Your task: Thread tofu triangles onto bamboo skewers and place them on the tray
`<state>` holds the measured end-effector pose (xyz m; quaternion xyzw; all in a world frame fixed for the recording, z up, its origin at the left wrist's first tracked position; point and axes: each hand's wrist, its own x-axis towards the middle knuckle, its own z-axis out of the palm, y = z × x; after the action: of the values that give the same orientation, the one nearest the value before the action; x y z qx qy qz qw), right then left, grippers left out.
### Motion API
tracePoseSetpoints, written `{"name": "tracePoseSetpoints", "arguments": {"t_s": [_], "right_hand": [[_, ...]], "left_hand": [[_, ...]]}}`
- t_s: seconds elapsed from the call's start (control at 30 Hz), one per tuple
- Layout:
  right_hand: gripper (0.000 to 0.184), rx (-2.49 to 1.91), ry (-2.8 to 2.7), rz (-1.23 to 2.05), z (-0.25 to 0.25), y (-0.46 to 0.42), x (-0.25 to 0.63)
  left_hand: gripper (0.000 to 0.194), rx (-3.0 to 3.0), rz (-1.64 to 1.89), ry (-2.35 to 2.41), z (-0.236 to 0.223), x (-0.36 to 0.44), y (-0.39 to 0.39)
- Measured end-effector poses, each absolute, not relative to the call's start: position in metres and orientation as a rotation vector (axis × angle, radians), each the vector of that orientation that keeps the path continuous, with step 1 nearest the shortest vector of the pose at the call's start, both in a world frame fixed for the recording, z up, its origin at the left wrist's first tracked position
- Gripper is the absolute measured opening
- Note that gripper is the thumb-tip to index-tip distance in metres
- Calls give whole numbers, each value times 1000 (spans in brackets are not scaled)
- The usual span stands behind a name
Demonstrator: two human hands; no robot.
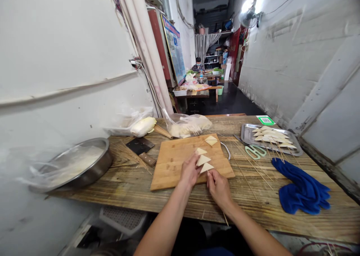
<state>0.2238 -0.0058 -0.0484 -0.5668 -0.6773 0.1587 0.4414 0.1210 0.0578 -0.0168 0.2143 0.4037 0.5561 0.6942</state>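
Observation:
On the wooden cutting board (pixel 171 154), three pale triangular food slices (pixel 203 160) stand in a row beside my left hand (pixel 190 170), whose fingers are closed against them. My right hand (pixel 218 188) pinches a bamboo skewer (pixel 225 218); its tail sticks out below the palm, and its tip meets the nearest slice. How far the stick runs into the slices is hidden. Farther up the board, more pale triangles (pixel 210 140) lie together. What the slices are made of, I cannot tell.
Left of the board lie a cleaver (pixel 140 145), loose skewers (pixel 126 154) and a steel basin (pixel 95 166). Behind it are a bagged pile of slices (pixel 188 126) and a cabbage (pixel 143 127). Scissors (pixel 254 151), a tray of skewered slices (pixel 295 143) and a blue cloth (pixel 302 192) sit right.

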Motion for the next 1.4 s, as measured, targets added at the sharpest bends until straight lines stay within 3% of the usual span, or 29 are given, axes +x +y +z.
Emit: {"name": "tracePoseSetpoints", "arguments": {"t_s": [0.3, 0.63, 0.8, 1.0, 1.2, 1.4], "right_hand": [[27, -1393, -1729, 386, -51, -8, 222], [26, -1427, -1727, 387, -53, -8, 221], [26, -1420, -1717, 411, -52, -9, 222], [28, -1428, -1684, 419, -51, -6, 224], [27, -1455, -1672, 384, -48, -10, 224], [24, -1507, -1794, 327, -36, -39, 234]], "left_hand": [[9, 507, 1346, 974, -15, 117, 77], [6, 431, 1321, 981, -14, 124, 74], [10, 440, 1301, 991, -13, 123, 72], [35, 430, 1213, 853, -9, 111, 64], [12, 566, 1207, 881, -17, 113, 58], [10, 571, 1257, 905, -4, 107, 56]]}}
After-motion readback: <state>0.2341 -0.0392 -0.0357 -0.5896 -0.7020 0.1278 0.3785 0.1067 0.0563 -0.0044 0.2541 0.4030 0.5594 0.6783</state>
